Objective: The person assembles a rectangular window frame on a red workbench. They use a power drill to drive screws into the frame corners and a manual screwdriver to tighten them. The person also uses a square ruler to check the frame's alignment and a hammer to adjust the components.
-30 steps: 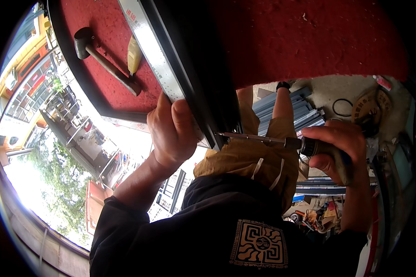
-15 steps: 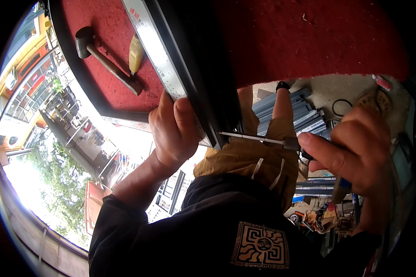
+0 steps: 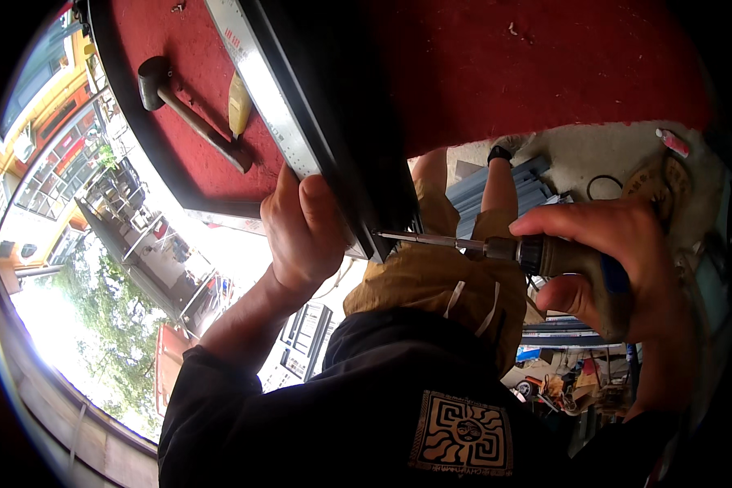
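My left hand (image 3: 302,236) is closed round the near end of a long dark metal profile (image 3: 281,110) with a silvery, partly film-covered face. The profile lies across a red-topped bench and juts over its edge. In my right hand (image 3: 644,264) is a power screwdriver (image 3: 573,259), its grip against the palm, with forefinger and thumb spread along either side of the body. Its long bit (image 3: 435,240) points left, and the tip meets the profile's end close to my left hand. Whether a screw sits at the tip is too small to tell.
On the red bench top (image 3: 545,69) lie a mallet (image 3: 193,122) and a yellow-handled tool (image 3: 239,106), left of the profile. Grey metal bars (image 3: 496,195) are stacked on the floor beyond my legs. A red-and-white bottle (image 3: 672,143) lies at the far right.
My right hand has shifted its hold, forefinger and thumb now spread wider, so more of the screwdriver's body shows. The bit tip stays at the profile's end. My left hand keeps its grip.
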